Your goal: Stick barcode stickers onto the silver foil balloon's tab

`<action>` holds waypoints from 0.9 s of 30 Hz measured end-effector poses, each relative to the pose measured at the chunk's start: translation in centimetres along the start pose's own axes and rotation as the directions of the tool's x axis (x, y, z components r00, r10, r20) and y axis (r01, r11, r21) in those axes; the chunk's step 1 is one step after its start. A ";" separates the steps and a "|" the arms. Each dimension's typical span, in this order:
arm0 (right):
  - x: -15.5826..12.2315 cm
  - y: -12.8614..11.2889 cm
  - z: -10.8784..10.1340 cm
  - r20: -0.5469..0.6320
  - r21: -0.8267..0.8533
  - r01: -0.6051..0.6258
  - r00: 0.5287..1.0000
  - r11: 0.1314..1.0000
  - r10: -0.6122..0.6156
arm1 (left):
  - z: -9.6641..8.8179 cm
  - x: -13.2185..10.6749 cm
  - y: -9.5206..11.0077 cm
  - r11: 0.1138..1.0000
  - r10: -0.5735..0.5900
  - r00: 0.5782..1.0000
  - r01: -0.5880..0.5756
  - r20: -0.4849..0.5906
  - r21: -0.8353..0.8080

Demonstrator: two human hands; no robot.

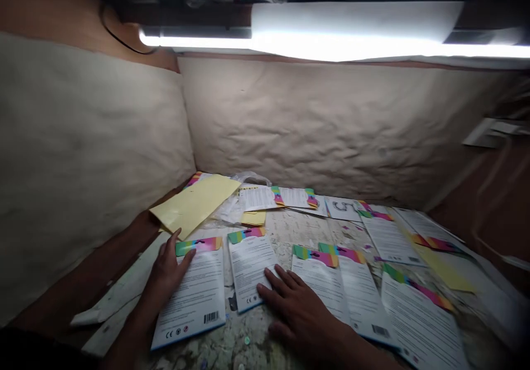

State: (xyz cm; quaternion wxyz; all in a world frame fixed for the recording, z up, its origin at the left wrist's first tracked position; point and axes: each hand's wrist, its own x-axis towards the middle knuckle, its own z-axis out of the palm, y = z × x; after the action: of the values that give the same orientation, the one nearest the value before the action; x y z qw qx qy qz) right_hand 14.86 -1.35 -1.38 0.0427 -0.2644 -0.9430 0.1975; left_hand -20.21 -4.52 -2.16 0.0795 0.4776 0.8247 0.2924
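Lying in front row: 5 pkts (194, 290); L hand (167, 265) on 1, R hand (298, 306) touching another, both splayed.

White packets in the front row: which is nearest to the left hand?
The leftmost packet, with the left hand at its upper left edge; the others lie farther right.

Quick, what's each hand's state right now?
Left hand: open, thumb over the front-left packet.
Right hand: open, over the right edge of the next packet.
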 end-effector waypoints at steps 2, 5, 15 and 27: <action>-2.8 0.6 -0.2 -0.058 -0.026 -0.083 0.995 0.996 0.082 | 1.3 -0.4 0.9 0.979 0.152 0.987 -0.144 -0.051 0.142; -6.2 1.6 0.8 -0.214 -0.056 -0.392 0.903 0.918 0.373 | 4.1 -2.2 2.9 0.916 0.365 0.928 -0.373 0.076 0.145; -3.9 2.5 1.4 -0.273 0.071 -0.463 0.843 0.884 0.463 | 6.6 -6.4 4.4 0.699 0.588 0.646 -0.709 0.487 0.096; -16.0 8.5 2.8 -0.386 -0.096 -0.584 0.768 0.806 0.511 | 5.3 -6.2 5.6 0.634 0.623 0.562 -0.770 0.544 0.069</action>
State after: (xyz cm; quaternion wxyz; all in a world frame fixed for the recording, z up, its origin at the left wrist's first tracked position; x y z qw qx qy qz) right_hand 32.15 -3.92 -6.89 0.1177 -0.5622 -0.8169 0.0516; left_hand -10.61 -5.51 -4.28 0.0805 0.8288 0.5518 0.0457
